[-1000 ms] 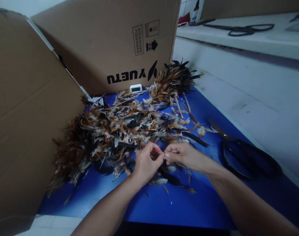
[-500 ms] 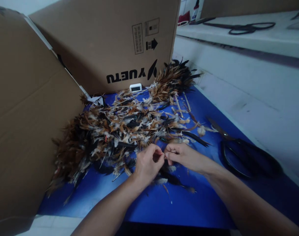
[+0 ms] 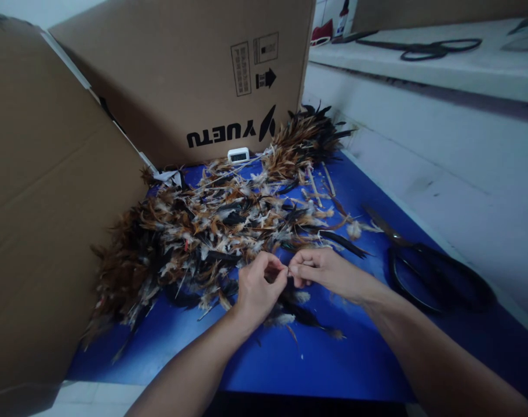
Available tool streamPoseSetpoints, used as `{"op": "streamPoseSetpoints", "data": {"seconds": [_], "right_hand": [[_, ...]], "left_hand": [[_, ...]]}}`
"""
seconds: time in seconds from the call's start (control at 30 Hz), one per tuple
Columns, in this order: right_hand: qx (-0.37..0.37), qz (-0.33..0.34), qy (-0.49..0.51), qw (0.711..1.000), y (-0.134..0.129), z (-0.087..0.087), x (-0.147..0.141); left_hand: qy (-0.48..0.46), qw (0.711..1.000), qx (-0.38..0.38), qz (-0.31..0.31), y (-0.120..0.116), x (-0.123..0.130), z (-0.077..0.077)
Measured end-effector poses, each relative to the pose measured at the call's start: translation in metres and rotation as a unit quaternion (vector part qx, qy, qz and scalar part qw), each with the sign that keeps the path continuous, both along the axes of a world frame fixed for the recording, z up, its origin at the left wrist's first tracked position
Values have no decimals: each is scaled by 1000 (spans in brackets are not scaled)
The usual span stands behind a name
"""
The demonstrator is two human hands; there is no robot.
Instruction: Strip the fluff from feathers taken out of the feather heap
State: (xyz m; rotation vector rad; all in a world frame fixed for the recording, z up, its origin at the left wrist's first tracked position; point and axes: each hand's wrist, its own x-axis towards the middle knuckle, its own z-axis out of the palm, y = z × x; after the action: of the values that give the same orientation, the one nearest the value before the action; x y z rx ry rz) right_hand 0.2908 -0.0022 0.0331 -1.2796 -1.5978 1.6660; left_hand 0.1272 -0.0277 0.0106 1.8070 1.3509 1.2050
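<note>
Between feathers (image 3: 229,217) and table edge (image 3: 307,392), fingers (image 3: 306,256) meet; scissors (image 3: 397,238) rightward.

Blue table (image 3: 324,365): feathers (image 3: 229,217) spread from the surface's left edge past its middle, bundle (image 3: 305,142) in its far right corner, display (image 3: 238,155) at its far edge, scissors (image 3: 426,253) near its right edge

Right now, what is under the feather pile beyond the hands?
Blue tabletop shows through gaps in the feather pile and along its edges. Anything else beneath is covered, and the left hand blocks part of the near edge.
</note>
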Motion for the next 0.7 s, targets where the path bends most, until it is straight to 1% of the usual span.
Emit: {"op": "streamPoseSetpoints", "data": {"seconds": [0.13, 0.27, 0.43, 0.7], "right_hand": [[-39, 6, 9, 999, 0, 2, 1], [-45, 2, 13, 999, -1, 2, 0], [-65, 7, 39, 997, -1, 0, 1], [-49, 2, 28, 998, 0, -2, 1]], "left_hand": [[29, 999, 28, -5, 0, -1, -3], [58, 997, 48, -3, 0, -2, -5], [58, 996, 62, -6, 0, -2, -4], [56, 996, 74, -9, -1, -2, -4]]}}
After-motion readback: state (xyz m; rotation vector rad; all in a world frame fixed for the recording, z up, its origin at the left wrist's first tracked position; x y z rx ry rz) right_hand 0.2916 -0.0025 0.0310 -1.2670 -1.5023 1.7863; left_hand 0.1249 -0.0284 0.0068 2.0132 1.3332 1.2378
